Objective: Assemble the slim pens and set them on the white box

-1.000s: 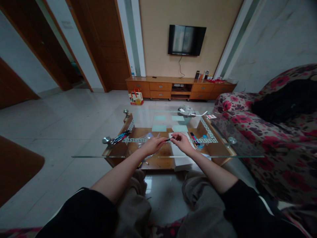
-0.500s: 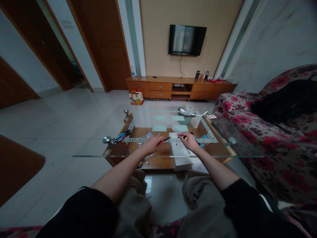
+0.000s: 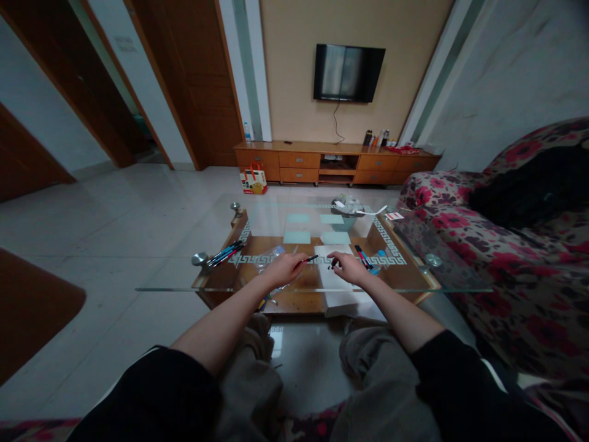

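Observation:
My left hand [image 3: 291,267] is closed on a slim pen [image 3: 311,259], dark with some red, its dark end pointing right over the glass tabletop [image 3: 184,281]. Thumb and fingers of my right hand [image 3: 350,267] are pinched on a small black piece [image 3: 333,264] low over the glass. Another tiny dark piece [image 3: 328,267] lies just left of those fingertips; its kind is too small to make out. Right of this hand lie several blue, black and red pens [image 3: 363,256]. A bundle of blue and black pens [image 3: 225,253] rests at the table's left.
Clear plastic wrapping [image 3: 269,258] lies left of my left hand. A white box [image 3: 343,301] shows beneath the glass. Farther back stands a basket [image 3: 348,215] with crumpled things in it. A floral sofa [image 3: 442,215] borders the right, and a TV cabinet [image 3: 299,161] is along the wall.
My right hand has moved down toward the tiny dark piece on the glass, carrying the small black piece. More of the pens beside it shows. The left hand stays put with its pen.

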The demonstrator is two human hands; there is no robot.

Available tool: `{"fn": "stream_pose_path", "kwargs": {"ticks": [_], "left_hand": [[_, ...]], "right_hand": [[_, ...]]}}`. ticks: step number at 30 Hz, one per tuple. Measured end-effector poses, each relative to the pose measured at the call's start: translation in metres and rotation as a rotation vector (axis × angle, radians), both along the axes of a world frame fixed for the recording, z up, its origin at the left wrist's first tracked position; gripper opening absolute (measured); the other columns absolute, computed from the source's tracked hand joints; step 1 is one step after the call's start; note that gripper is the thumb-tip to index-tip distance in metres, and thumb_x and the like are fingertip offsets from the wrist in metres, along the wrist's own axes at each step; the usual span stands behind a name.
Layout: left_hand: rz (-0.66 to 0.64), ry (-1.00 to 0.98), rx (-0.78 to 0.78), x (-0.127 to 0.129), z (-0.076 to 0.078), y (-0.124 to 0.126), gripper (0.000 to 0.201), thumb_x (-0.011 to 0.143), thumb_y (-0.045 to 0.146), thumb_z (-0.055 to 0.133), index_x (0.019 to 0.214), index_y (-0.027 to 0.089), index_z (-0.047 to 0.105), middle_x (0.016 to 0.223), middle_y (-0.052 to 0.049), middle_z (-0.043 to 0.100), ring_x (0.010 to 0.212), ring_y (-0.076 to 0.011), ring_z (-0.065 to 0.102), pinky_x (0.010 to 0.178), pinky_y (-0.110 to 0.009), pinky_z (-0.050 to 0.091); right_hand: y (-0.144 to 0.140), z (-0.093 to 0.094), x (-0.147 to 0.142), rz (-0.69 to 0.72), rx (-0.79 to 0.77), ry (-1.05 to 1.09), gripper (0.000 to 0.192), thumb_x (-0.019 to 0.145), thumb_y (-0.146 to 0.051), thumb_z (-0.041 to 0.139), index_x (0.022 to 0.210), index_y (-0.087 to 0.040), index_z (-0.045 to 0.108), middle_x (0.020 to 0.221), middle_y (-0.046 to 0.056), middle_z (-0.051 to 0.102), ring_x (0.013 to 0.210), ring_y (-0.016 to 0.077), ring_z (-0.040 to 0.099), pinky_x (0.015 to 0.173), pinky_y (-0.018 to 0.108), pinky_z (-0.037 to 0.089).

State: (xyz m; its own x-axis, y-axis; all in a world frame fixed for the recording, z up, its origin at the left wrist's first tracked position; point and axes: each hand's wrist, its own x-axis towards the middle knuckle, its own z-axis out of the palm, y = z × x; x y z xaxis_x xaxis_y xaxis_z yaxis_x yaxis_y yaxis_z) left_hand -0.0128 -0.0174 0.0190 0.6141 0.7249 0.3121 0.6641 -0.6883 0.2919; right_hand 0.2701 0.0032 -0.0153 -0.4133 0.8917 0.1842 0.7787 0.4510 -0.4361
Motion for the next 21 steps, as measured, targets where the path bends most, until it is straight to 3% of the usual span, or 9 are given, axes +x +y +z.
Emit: {"fn": "stream_pose_path", "kwargs": {"ticks": [14,18,21], "left_hand": [[-0.008,-0.024,-0.020,0.000,-0.003,0.001,0.027,0.098,0.029,0.045,0.119,0.023,0.061,0.095,-0.004,0.072,0.082,-0.0173,0.066,0.073,-0.026,0.046],[-0.023,-0.040,-0.024,0.000,-0.002,0.000,0.026,0.098,0.028,0.046,0.119,0.023,0.062,0.094,-0.004,0.072,0.081,-0.0168,0.066,0.073,-0.026,0.047],[-0.047,-0.053,-0.019,0.000,-0.002,0.001,0.026,0.098,0.027,0.047,0.119,0.023,0.062,0.096,-0.004,0.071,0.083,-0.0169,0.065,0.074,-0.026,0.047]], "right_hand": [[0.000,-0.004,0.000,0.017,-0.017,0.002,0.043,0.078,-0.011,0.067,0.120,-0.020,0.065,0.099,0.006,0.072,0.085,0.0188,0.066,0.081,0.029,0.049],[-0.002,-0.001,0.000,0.011,0.013,0.008,0.047,0.080,-0.021,0.070,0.125,-0.016,0.060,0.110,0.011,0.068,0.092,0.0211,0.064,0.085,0.033,0.049],[-0.003,0.008,-0.001,0.005,0.070,0.036,0.054,0.078,-0.016,0.067,0.130,-0.014,0.055,0.119,0.014,0.063,0.102,0.0233,0.061,0.088,0.035,0.049]]}}
